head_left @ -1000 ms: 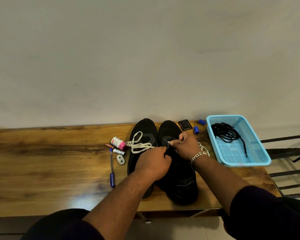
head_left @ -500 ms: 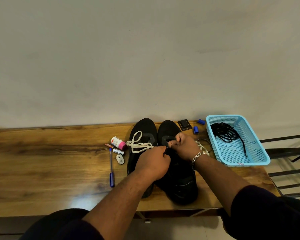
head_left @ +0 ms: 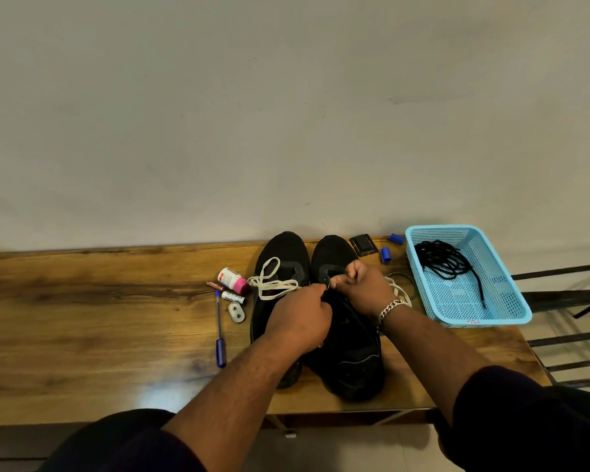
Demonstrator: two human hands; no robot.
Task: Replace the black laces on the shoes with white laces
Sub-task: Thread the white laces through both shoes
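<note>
Black laces (head_left: 447, 262) already out, piled in blue basket (head_left: 511, 301) on bench (head_left: 82, 318). Left shoe (head_left: 280, 264) carries loose white lace (head_left: 273, 284) — untied. Left hand (head_left: 298, 320) and right hand (head_left: 363, 289) both curled, pinching at right shoe (head_left: 351, 362) eyelets; held lace barely visible. Right shoe lacing mostly left.

Left grip (head_left: 298, 316), right grip (head_left: 363, 287) curled, pinching

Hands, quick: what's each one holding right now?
Left hand: fingers curled, pinching something at the right-side black fabric shoe; what exactly is hidden.
Right hand: the same.
</note>
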